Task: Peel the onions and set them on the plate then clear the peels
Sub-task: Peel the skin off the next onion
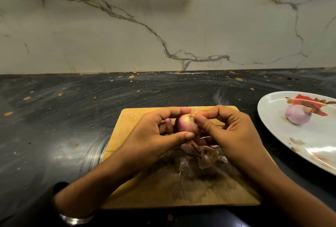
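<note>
The counter [72, 117] carries the board [138, 117], and the plate [272, 103] sits just beside the board's right edge. You hold the onion [184, 126] over the middle of the board, clear of its surface, between both hands.

Relation that governs the coming pull: the onion's long axis runs roughly upright, tilted slightly away from you, with the dry tip uppermost. Your left hand [145, 136] lies to the onion's left and cradles it, forefinger curled over the top and thumb pressed against the lower front. Your right hand [229, 130] lies to its right, thumb and forefinger pinching the skin at the tip. The right hand is nearer the plate, so it is likely the one to carry the onion across.

Condition of the onion: pink-red, glossy, with papery skin attached at the tip and base (peeling appears incomplete). Another pink piece shows behind your left fingers; you cannot tell what it is.

One peeled onion [297, 117] lies on the plate. Loose peels [203, 156] lie on the board under your hands.
</note>
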### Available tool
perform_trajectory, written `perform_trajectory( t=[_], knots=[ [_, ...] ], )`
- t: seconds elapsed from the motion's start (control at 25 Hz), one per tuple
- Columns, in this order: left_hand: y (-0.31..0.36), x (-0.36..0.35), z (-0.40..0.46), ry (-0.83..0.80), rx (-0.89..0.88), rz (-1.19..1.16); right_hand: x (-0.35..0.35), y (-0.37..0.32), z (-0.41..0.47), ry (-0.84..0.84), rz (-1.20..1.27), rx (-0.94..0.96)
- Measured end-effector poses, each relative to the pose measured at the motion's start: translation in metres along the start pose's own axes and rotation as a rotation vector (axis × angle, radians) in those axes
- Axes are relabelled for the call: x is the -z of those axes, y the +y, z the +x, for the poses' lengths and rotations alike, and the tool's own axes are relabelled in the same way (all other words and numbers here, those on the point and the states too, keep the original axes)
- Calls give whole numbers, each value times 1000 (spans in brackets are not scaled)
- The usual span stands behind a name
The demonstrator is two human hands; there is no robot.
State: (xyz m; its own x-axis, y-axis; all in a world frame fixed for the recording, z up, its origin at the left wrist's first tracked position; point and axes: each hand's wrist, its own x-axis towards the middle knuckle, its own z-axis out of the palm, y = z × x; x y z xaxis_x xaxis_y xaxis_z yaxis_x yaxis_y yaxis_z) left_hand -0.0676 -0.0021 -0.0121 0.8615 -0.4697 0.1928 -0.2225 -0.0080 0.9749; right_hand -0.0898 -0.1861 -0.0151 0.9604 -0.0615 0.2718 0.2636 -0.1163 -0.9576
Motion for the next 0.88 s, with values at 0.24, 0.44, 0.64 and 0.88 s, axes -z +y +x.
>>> perform_trajectory(
  t=[0.24, 0.44, 0.64, 0.88],
  knots=[
    [-1, -2, 0, 12, 3, -7, -4, 3, -6, 85, -219, 140],
    [-3, -3, -1, 40, -6, 6, -8, 3, -7, 111, -229, 154],
    [0, -4, -2, 26, 8, -73, -6, 4, -4, 129, -144, 112],
    [3, -5, -1, -20, 37, -226, -1, 5, 1, 148, -38, 28]
  ],
)
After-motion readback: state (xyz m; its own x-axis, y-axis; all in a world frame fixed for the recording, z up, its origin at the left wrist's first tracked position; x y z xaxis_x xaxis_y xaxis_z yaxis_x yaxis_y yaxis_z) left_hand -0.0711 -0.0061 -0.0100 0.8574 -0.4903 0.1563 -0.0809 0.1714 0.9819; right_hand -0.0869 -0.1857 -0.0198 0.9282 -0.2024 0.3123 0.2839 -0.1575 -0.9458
